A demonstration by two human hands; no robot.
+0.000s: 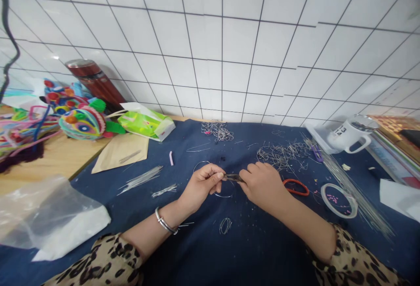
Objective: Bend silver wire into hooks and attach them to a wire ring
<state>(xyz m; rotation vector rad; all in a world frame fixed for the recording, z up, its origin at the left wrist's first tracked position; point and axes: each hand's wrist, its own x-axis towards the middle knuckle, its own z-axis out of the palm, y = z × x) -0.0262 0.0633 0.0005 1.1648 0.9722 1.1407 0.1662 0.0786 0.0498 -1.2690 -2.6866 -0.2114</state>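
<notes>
My left hand [205, 183] is closed in a pinch on a thin metal wire [225, 196], which curves in a loop behind and below the fingers. My right hand [264, 187] wraps around a pair of pliers, whose dark metal jaws [233, 177] point left and meet the wire at my left fingertips. Most of the grip is hidden by my palm. A red-orange looped handle [296, 187] shows just right of that hand; whether it belongs to the pliers I cannot tell. Below the hands lies a small coil of wire [225, 225] on the dark blue cloth [256, 246].
Tangled wire heaps [284, 155] [217, 131] lie toward the wall. Cut straight wires [142, 179] are at left, long ones [367, 207] at right. A round dish [339, 200] holds pink beads. A white mug [349, 135], green tissue pack [144, 123] and red-brown thermos [98, 85] stand behind.
</notes>
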